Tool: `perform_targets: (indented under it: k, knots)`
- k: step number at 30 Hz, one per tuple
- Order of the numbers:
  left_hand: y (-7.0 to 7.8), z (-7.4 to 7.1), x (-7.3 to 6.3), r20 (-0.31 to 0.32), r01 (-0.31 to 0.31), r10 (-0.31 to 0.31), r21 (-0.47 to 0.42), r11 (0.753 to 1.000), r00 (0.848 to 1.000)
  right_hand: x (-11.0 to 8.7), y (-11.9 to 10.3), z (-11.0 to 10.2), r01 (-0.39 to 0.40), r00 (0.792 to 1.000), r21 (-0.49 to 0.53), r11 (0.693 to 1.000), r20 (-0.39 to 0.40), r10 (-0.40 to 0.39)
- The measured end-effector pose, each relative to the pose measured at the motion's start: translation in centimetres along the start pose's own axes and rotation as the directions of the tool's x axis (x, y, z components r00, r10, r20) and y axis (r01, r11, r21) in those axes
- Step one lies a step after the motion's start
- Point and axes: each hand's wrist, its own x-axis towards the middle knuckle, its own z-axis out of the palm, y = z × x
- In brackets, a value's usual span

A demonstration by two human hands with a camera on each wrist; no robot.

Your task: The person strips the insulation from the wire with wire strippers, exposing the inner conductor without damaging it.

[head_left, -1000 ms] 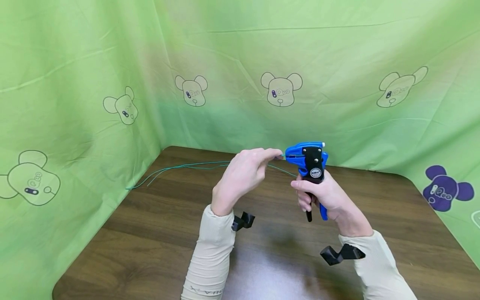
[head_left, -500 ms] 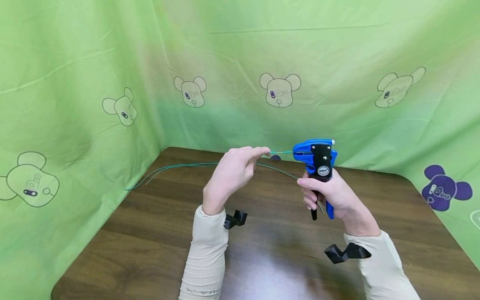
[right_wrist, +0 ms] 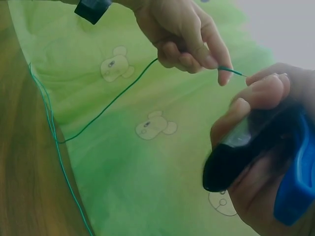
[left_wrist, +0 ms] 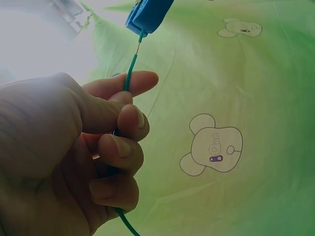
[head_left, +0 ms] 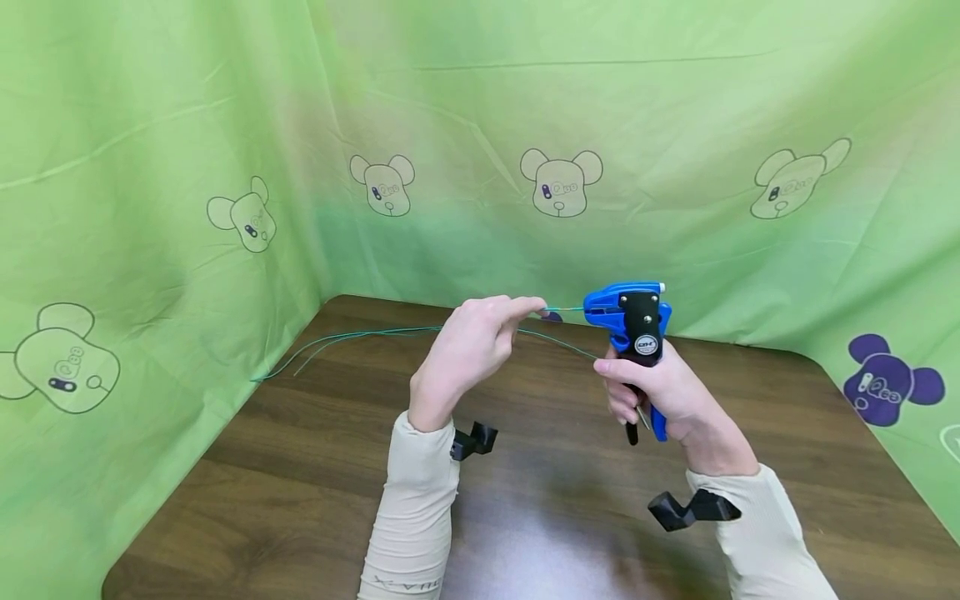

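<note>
Pistol-shaped blue-and-black wire stripper (head_left: 647, 329), right of centre in the frame, and behind it a huge green fabric backdrop (head_left: 465, 108) printed with mouse-like heads! Dark brown wood-grain table (head_left: 315, 475) spreads across the lower half. Bare right hand (head_left: 671, 385), cream-sleeved, right of centre: fingers curled round the stripper's black handle, mouth aimed left. Bare left hand (head_left: 468, 346), mid-frame: index finger stretched toward the tool, thumb and fingers pinching a thin green insulated wire (left_wrist: 131, 73), its end in that mouth, a loose length trailing to the frame's left. And just outside the mouth, a sliver of copper-coloured core (left_wrist: 138, 48)!
</note>
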Motion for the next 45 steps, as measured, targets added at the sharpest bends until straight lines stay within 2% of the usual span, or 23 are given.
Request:
perform_targets:
  k: [12,30,39,45]
  knots:
    - [-0.1,0.0,-0.1,-0.010,-0.006,0.005,-0.038,0.999,1.000,-0.2,-0.2,0.0,-0.001,1.000,0.009,1.000,-0.027,0.001]
    - [-0.4,-0.1,-0.1,0.007,-0.006,0.006,-0.053,0.999,1.000,-0.3,-0.3,-0.3,0.005,1.000,-0.006,1.000,-0.007,-0.005]
    - [-0.7,-0.3,-0.2,0.022,0.010,-0.008,-0.091,0.996,1.000,-0.2,-0.3,-0.4,0.015,1.000,-0.010,1.000,0.010,-0.015]
    - [-1.2,-0.7,-0.4,0.009,0.052,-0.051,-0.100,0.994,0.999,-0.6,-0.7,-0.7,0.053,0.997,0.031,0.998,0.051,-0.055]
